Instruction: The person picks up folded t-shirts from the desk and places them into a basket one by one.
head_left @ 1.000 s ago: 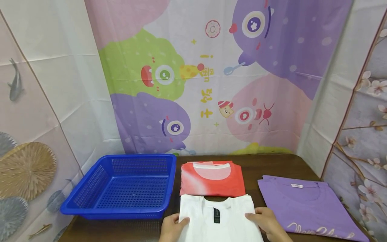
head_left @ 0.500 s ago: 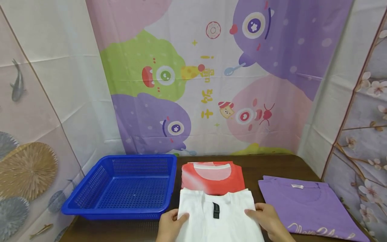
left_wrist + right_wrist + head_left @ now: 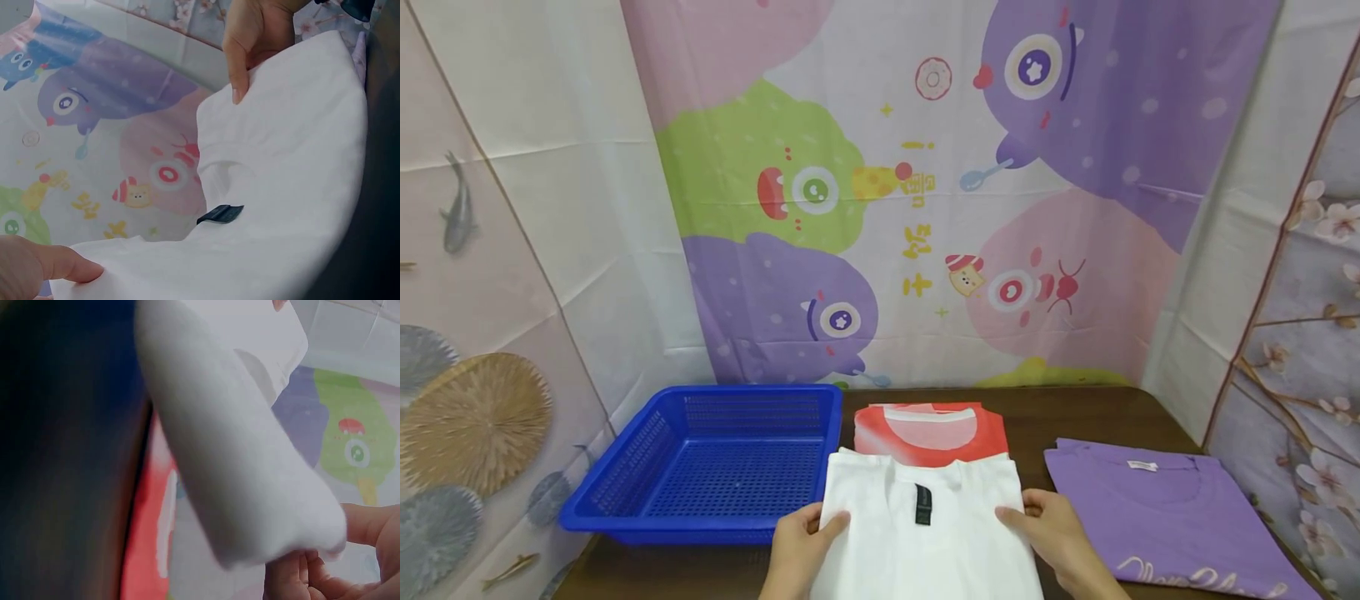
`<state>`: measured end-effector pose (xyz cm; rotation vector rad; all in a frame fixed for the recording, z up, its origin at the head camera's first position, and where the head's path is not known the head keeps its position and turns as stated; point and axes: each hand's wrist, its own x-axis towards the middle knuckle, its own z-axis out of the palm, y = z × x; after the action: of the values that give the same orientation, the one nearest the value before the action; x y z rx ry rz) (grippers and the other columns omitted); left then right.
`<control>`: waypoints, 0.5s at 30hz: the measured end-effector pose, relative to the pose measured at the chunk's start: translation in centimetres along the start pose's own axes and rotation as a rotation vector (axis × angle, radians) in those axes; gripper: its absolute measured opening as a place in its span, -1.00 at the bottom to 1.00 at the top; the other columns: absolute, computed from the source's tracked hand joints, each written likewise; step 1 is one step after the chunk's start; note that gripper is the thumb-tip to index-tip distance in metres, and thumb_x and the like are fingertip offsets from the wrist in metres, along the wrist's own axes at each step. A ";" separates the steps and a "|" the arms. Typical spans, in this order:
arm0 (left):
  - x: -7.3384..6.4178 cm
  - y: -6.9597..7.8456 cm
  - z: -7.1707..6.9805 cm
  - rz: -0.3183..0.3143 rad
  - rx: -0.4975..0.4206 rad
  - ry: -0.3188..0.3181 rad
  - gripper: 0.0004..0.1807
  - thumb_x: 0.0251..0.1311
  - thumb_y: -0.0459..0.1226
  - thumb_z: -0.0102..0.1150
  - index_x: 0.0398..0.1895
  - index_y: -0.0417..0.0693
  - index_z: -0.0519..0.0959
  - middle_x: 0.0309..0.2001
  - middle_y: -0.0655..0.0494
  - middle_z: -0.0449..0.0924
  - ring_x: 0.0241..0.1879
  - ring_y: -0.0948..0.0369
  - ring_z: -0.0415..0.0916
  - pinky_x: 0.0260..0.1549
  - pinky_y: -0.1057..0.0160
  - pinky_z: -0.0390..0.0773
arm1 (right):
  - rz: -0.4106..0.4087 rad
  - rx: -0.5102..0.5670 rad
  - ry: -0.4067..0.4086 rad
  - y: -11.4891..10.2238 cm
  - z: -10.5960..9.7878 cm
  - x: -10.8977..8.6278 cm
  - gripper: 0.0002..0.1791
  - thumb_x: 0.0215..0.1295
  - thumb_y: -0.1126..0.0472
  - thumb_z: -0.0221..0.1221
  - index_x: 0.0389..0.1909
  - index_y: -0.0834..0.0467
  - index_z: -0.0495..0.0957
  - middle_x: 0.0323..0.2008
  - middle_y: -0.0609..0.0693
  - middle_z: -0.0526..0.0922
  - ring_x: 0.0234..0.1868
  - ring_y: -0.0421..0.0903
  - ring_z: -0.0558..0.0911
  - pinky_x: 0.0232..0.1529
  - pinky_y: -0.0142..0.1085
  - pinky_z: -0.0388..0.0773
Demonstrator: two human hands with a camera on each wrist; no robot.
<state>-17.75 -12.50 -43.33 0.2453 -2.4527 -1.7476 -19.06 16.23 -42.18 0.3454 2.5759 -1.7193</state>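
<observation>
A folded white T-shirt (image 3: 917,542) with a black neck label (image 3: 922,505) is held up in front of me, its collar end away from me. My left hand (image 3: 801,542) pinches its left edge, thumb on top. On the opposite edge my right hand (image 3: 1056,533) grips it the same way. In the right wrist view the fingers (image 3: 290,575) curl under the white cloth. Behind the shirt lies a folded red shirt (image 3: 992,433), its near part hidden by the white one.
A blue plastic basket (image 3: 700,533) stands at the left of the brown table (image 3: 1075,408), its perforated floor showing. A folded purple T-shirt (image 3: 1172,517) lies at the right. A cartoon-printed curtain (image 3: 895,333) hangs behind the table.
Both hands have moved the white T-shirt slightly up and to the left, so it covers more of the red shirt. The basket and purple shirt stay in place.
</observation>
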 end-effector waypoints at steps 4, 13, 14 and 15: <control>0.2 0.4 -1.0 -0.023 0.008 0.022 -0.57 0.13 -0.26 0.27 -0.07 -0.49 0.57 -0.31 -0.26 0.72 -0.42 0.21 0.63 -0.43 0.20 0.65 | -0.031 -0.001 0.002 -0.9 0.5 -0.2 -0.81 0.08 0.28 0.31 -0.39 0.34 0.58 -0.69 -0.10 0.48 -0.60 -0.23 0.42 -0.56 -0.39 0.37; 0.8 0.6 -3.4 -0.029 0.008 0.061 -0.54 0.16 -0.24 0.26 -0.03 -0.51 0.55 -0.27 -0.27 0.72 -0.42 0.22 0.62 -0.44 0.20 0.64 | -0.079 0.031 -0.027 -2.6 1.9 -0.2 -0.85 0.07 0.31 0.30 -0.49 0.32 0.55 -0.72 -0.13 0.39 -0.62 -0.26 0.33 -0.59 -0.42 0.28; 0.8 0.6 -3.7 -0.029 0.004 0.066 -0.54 0.16 -0.24 0.26 -0.03 -0.51 0.55 -0.27 -0.26 0.72 -0.43 0.23 0.61 -0.45 0.21 0.63 | -0.083 0.037 -0.030 -2.9 2.1 -0.2 -0.84 0.06 0.31 0.30 -0.53 0.30 0.53 -0.73 -0.14 0.35 -0.63 -0.26 0.30 -0.59 -0.43 0.25; 0.8 0.7 -4.0 -0.026 0.001 0.069 -0.54 0.17 -0.24 0.26 -0.03 -0.51 0.55 -0.28 -0.26 0.72 -0.44 0.24 0.61 -0.46 0.23 0.63 | -0.085 0.047 -0.036 -3.2 2.3 -0.1 -0.82 0.06 0.31 0.30 -0.56 0.29 0.50 -0.74 -0.14 0.32 -0.63 -0.26 0.28 -0.60 -0.43 0.22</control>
<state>-17.80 -16.19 -41.37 0.3338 -2.4135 -1.7178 -19.77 12.97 -40.17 0.2065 2.5637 -1.7988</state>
